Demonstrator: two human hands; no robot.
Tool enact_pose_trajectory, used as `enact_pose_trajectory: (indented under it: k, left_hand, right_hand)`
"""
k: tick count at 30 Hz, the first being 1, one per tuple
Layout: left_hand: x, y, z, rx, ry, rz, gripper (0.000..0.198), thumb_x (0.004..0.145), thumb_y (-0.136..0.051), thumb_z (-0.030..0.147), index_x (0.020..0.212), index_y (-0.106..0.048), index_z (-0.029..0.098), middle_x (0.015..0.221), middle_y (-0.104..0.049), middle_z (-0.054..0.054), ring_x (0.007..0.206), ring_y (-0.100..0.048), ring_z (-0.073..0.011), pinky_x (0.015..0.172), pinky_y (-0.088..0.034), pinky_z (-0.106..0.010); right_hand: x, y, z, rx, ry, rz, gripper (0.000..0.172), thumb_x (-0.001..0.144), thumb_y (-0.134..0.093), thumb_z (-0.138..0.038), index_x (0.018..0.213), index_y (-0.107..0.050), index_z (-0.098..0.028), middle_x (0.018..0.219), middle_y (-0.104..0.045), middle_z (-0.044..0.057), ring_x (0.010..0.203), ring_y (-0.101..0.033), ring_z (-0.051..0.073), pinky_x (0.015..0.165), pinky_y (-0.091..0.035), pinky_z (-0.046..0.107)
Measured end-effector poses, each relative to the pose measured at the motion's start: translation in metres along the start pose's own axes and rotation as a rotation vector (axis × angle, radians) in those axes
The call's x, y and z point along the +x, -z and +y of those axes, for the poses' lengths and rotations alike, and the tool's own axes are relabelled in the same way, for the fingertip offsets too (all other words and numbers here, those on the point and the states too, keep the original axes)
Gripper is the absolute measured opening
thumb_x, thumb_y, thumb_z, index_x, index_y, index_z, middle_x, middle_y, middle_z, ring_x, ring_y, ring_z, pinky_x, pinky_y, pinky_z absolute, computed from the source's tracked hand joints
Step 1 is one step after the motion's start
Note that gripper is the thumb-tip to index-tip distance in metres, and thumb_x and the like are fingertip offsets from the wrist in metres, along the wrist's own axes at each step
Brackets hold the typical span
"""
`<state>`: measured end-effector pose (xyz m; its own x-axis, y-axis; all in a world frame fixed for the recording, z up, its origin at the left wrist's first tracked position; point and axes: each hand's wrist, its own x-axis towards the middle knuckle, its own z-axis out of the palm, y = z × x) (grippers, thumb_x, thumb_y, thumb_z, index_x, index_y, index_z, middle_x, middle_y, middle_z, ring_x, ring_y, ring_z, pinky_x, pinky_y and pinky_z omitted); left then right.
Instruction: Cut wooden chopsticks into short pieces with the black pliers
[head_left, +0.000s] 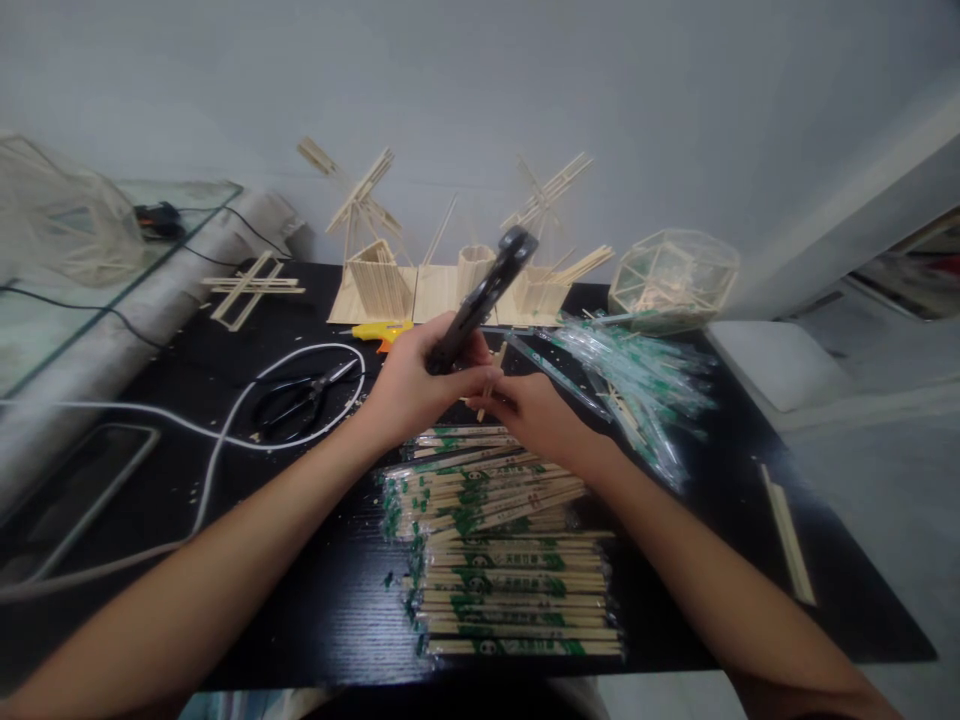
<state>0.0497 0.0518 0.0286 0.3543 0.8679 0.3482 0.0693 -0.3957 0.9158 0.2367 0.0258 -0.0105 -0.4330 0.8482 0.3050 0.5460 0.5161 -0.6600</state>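
My left hand (420, 375) is wrapped round a dark tool (484, 295) that points up and to the right. Its thumb and fingertips meet my right hand (536, 410) at short pale sticks (491, 385). The right fingers are pinched on these sticks, which stand roughly upright between the hands. Below the hands, several wrapped chopsticks (517, 585) with green print lie in a stack, with a looser pile of them (480, 490) just above.
Behind stand wooden stick models (379, 280) and a yellow glue gun (382, 332). Left are a white cable (217, 450), black-handled pliers (300, 400) and a stick cross (251, 290). Right are empty plastic wrappers (645, 370), a clear polygonal container (675, 275) and loose sticks (787, 535).
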Motion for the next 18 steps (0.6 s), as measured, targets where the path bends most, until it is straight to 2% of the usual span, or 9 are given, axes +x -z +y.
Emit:
enact_pose_trajectory:
  k: [11, 18]
  left_hand:
    - [0.0001, 0.001, 0.0032, 0.116, -0.026, 0.07, 0.014, 0.073, -0.08, 0.02, 0.084, -0.071, 0.019, 0.078, -0.072, 0.002, 0.073, -0.067, -0.0137, 0.071, -0.056, -0.027]
    - [-0.0013, 0.0008, 0.0025, 0.195, -0.037, 0.059, 0.013, 0.078, -0.078, 0.029, 0.084, -0.072, 0.019, 0.079, -0.072, 0.0, 0.073, -0.066, -0.0143, 0.071, -0.054, -0.028]
  right_hand:
    - [-0.0019, 0.0009, 0.0072, -0.018, 0.02, -0.017, 0.013, 0.101, -0.058, -0.028, 0.102, -0.066, -0.018, 0.074, -0.07, 0.0, 0.063, -0.063, 0.014, 0.064, -0.042, 0.024]
    - [0.0001, 0.0014, 0.0072, 0.054, 0.054, 0.004, 0.016, 0.1, -0.058, -0.029, 0.09, -0.065, -0.019, 0.076, -0.071, 0.0, 0.065, -0.064, 0.014, 0.067, -0.045, 0.025]
